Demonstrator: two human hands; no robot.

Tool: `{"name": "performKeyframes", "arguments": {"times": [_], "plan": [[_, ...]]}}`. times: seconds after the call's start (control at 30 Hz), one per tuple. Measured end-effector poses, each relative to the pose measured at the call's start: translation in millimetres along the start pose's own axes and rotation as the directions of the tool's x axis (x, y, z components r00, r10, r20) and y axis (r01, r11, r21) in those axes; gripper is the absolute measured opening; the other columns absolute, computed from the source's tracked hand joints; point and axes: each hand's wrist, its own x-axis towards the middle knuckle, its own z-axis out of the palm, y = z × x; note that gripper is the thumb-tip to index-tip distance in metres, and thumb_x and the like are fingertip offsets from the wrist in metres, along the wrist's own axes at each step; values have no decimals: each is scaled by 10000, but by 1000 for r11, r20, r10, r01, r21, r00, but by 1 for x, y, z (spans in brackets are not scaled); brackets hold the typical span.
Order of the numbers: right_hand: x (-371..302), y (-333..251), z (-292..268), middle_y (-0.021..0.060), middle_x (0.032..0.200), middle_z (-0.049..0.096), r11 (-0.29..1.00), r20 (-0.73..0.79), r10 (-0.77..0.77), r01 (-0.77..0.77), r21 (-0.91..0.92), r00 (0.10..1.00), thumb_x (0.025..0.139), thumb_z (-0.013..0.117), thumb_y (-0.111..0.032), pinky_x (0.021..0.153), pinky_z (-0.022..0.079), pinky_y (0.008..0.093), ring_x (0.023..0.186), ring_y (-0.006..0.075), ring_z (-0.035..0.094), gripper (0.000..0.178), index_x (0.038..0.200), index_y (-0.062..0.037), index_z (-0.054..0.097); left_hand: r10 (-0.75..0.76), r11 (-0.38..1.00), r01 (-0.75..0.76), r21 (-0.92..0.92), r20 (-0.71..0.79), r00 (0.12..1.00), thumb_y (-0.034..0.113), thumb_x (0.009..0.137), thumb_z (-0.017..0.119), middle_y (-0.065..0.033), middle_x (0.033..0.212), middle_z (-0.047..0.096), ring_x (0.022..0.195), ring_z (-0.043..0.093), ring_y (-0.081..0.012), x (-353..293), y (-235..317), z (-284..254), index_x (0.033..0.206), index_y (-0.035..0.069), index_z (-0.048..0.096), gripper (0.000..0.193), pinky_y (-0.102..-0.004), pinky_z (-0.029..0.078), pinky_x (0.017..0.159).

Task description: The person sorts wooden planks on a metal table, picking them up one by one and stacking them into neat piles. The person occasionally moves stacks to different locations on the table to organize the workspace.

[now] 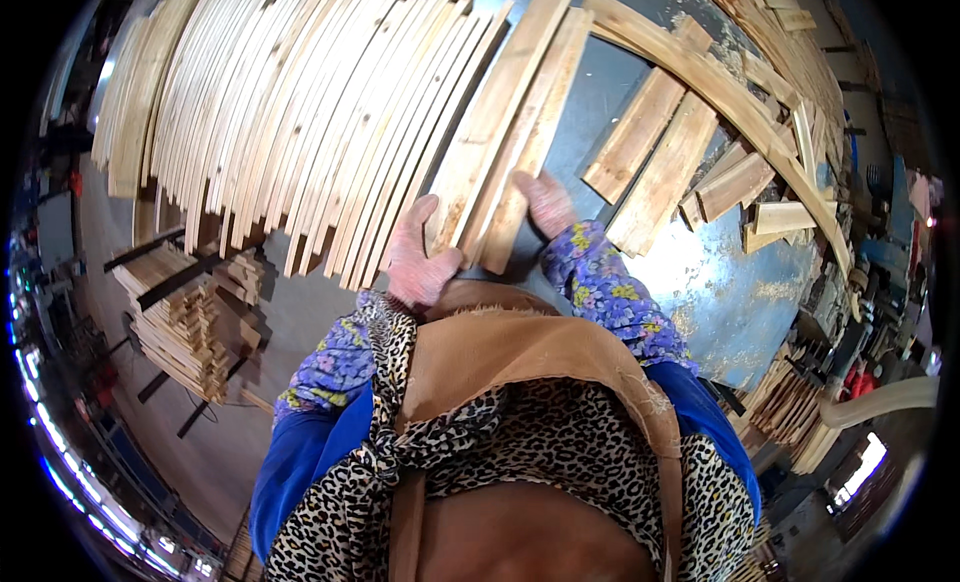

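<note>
Two long pale wooden boards [500, 112] lie side by side in front of me, their near ends close to my apron. My left hand [420, 257] is at the near left corner of the left board, with thumb and forefinger spread apart against it. At the right board [545, 112], my right hand [548, 204] grips the right edge near its close end, the thumb over the top. The remaining fingers of that hand are mostly hidden, and it is slightly blurred.
A long row of narrow boards [300, 112] fills the left. To the right, shorter boards [665, 172] and offcuts [735, 182] lie on a blue-grey metal table [690, 302] with sawdust. A long curved-looking strip [720, 82] crosses there. Stacked wood [185, 322] stands lower left.
</note>
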Motion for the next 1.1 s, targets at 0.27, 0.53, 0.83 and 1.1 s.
{"name": "performKeyframes", "arguments": {"times": [0.27, 0.53, 0.83, 1.1], "plan": [[-15, -110, 65, 321, 1331, 697, 878, -64, -24, -10, -479, 998, 965, 660, -518, 1117, 505, 476, 1272, 444, 670, 831, 1610, -40, 446, 613, 766, -585, -266, 33, 789, 341, 1122, 586, -166, 1444, 626, 1311, 606, -305, 280, 198, 22, 1472, -56, 571, 530, -428, 470, 1163], [-20, -107, 60, 299, 1323, 711, 779, 30, 116, -72, -622, 993, 1011, 691, -425, 1088, 557, 462, 1254, 392, 700, 931, 1714, -28, 227, 496, 763, -505, 402, 137, 858, 321, 808, 887, -245, 1301, 676, 1164, 682, -437, 54, 7, 31, 1384, -1, 619, 713, -530, 562, 999], [-8, -75, 68, 238, 1339, 710, 994, 540, -54, -9, 113, 840, 1056, 659, -224, 1106, 541, 448, 1260, 357, 687, 551, 1571, -111, 499, 189, 519, -287, 805, 220, 957, 350, 928, 730, -242, 1574, 558, 1352, 621, -404, 14, -69, 1, 1598, -1, 419, 817, -525, 527, 1091], [200, -289, -134, 198, 1590, 546, -243, 231, -692, 81, -967, 684, 889, 671, -138, 1199, 412, 560, 1498, 373, 487, 735, 1600, -148, 482, 148, 597, -116, 794, 34, 988, 76, 839, 606, -131, 958, 696, 901, 672, -409, 31, -4, 11, 1353, 76, 624, 514, -544, 528, 676]]}}
